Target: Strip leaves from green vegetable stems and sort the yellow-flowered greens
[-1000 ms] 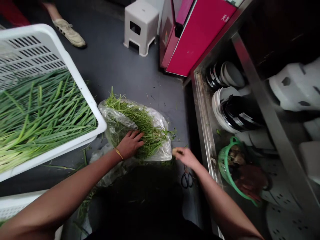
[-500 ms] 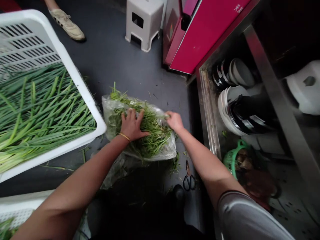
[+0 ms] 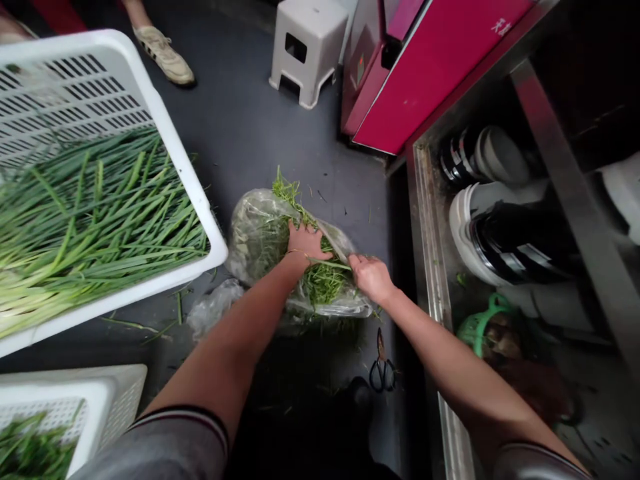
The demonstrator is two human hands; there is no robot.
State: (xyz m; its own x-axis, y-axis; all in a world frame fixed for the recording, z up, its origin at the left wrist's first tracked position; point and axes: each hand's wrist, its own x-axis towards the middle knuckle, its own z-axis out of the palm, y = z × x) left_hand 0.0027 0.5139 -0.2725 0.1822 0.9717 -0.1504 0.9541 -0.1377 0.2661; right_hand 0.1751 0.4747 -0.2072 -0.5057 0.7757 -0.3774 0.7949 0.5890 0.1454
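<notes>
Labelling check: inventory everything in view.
slatted crate: 1, white, left
scallions: many, green, crate
perforated basket: 1, white, bottom left
leafy greens: many, green, inside it
plastic bag: 1, clear, centre
stems: many, green, in bag
scissors: 1, black handles, floor
stool: 1, pale, rear
cabinet: 1, pink, rear
shelf: 1, metallic, right
containers: several, white/black, shelf
handled basket: 1, green, shelf
sneaker: 1+, cream, rear left
left grip: 1, bare, on stems
right grip: 1, bare, bag edge

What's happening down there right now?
The person's left hand is spread over cut green stems in a clear plastic bag on the floor. The right hand grips the bag's edge. Scissors lie nearby, and a white basket of long green stalks stands on the left.
</notes>
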